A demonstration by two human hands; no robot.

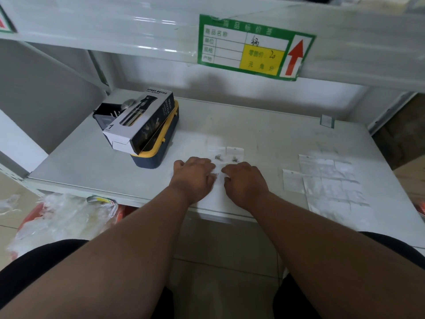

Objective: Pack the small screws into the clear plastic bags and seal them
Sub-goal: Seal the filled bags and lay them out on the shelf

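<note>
- We see a white shelf board (264, 125) across the middle of the frame.
- At its left lies a blue and yellow box (158, 143).
- Two small bags with screws (226, 155) lie at centre.
- At right, a spread of empty clear bags (331, 180) lies flat.
- Both hands rest on the board at centre.

We see a pale grey-white metal shelf (264, 134) under everything. On it sits a navy-blue plastic box with a yellow rim (158, 155), topped by a black-and-white cardboard carton with white lettering (140, 120). Above hangs a green-bordered paper price label (255, 47) with a yellow panel and a red arrow. The small clear plastic bags (331, 178) look milky white, and the small screws (218, 157) are dull silver-grey.
</note>
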